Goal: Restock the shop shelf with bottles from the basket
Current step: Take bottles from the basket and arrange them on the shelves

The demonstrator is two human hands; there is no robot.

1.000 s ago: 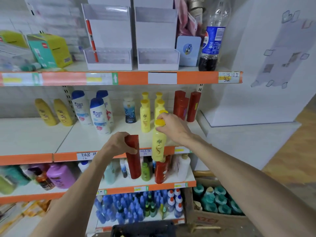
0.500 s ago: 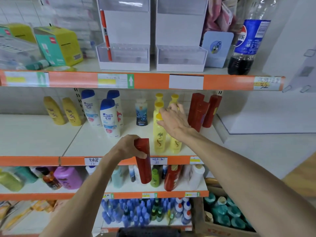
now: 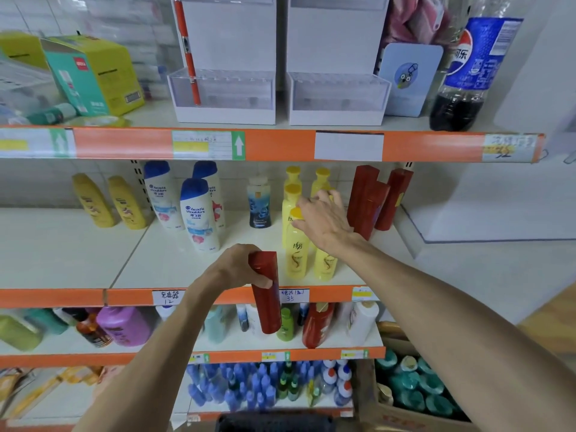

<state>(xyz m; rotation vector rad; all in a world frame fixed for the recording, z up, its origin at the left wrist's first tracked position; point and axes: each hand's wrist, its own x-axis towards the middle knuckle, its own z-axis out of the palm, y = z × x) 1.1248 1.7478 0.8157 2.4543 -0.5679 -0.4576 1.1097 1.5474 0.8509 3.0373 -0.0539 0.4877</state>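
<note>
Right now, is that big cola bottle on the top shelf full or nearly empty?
Nearly empty: the cola bottle shows dark liquid only below its blue label, and the plastic above looks clear.

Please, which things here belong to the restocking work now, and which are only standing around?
In the job:
- red bottle held by the left hand
- yellow bottles under the right hand
- shelved red bottles
- middle shelf

Only standing around:
- cola bottle
- green box
- white display stands
- blue-capped shampoo bottles
</note>
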